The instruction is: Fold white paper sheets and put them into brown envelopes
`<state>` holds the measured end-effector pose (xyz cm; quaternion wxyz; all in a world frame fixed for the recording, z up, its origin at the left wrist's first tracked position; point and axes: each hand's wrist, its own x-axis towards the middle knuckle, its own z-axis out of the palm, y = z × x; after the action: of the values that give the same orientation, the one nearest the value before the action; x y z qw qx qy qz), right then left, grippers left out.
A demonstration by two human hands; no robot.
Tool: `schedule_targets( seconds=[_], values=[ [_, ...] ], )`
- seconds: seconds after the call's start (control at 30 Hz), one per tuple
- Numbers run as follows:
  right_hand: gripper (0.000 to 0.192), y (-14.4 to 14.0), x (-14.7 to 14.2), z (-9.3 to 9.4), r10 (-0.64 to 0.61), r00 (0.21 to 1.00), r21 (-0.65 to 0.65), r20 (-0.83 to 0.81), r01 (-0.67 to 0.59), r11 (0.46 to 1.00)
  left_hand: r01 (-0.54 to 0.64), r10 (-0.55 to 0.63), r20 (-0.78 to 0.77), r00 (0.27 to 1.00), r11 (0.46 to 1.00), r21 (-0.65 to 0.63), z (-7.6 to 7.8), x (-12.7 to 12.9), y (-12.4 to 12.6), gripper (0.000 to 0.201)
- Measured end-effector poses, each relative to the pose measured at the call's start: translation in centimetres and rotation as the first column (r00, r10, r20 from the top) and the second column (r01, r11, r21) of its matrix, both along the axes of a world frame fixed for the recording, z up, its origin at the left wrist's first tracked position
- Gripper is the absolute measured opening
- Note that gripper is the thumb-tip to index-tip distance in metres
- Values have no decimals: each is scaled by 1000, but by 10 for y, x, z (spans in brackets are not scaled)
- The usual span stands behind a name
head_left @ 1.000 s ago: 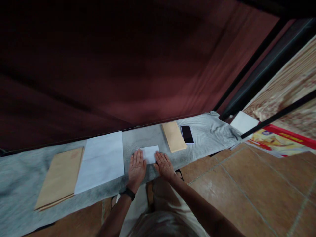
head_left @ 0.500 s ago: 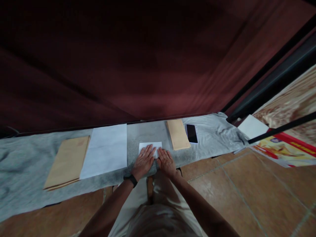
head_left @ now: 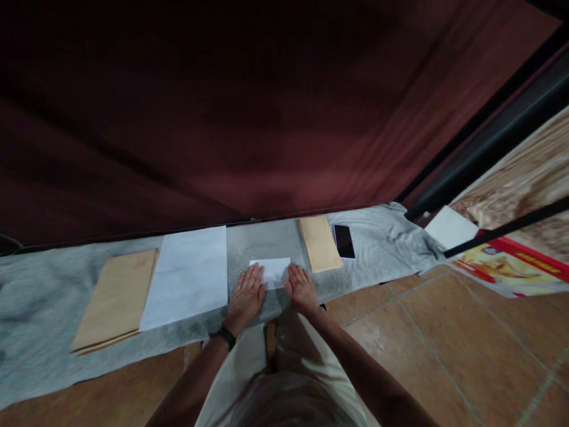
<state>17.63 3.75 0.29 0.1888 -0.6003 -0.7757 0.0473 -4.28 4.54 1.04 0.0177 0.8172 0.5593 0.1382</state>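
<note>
Since half a second ago both hands have slid apart, uncovering the small white folded paper. Left of that paper lie a large tan envelope and a white sheet. Left hand and right hand press flat, fingers spread, on its near corners; right of it lie a narrow tan envelope and a black phone.

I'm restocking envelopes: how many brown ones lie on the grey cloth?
2. One large brown envelope lies at the far left beside the big white sheet; a narrower one lies right of the hands, next to the phone. More may be stacked beneath.
</note>
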Motion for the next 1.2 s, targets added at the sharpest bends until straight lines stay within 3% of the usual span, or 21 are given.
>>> schedule_targets(
  seconds=[0.13, 0.27, 0.5, 0.63, 0.73, 0.83, 0.9, 1.03, 1.2],
  values=[
    [48, 38, -10, 22, 13, 1000, -93, 9, -12, 996, 4, -4, -21, 1000, 1000, 12, -3, 0, 1, 57],
    [46, 70, -22, 42, 33, 997, -274, 71, -12, 962, 2, -2, 2, 1000, 1000, 20, -3, 0, 0, 59],
    [30, 93, -23, 58, 9, 999, -327, 35, 3, 945, -73, 70, 148, 987, 997, 15, -6, -2, -2, 67],
    [29, 91, -17, 75, 64, 996, -272, -69, -81, 959, -96, 73, 350, 934, 994, 48, 8, -3, -6, 69],
    [32, 77, -12, 82, 134, 964, -86, -231, -157, 984, -216, 141, 550, 823, 974, 75, 26, -6, -8, 65],
    [32, 54, -5, 71, 296, 890, 110, -347, -275, 955, -298, 165, 665, 728, 950, 90, 38, -11, -6, 59],
    [37, 36, 0, 54, 369, 870, 109, -327, -353, 929, -256, 146, 647, 748, 963, 79, 37, -13, -4, 54],
    [43, 4, 8, 22, 354, 889, 39, -290, -358, 933, -64, 36, 418, 908, 997, 53, 15, -4, -2, 51],
    [45, -7, 8, 20, 328, 906, -9, -269, -343, 939, 34, -39, 127, 991, 999, 41, -9, 25, -5, 56]
  ],
)
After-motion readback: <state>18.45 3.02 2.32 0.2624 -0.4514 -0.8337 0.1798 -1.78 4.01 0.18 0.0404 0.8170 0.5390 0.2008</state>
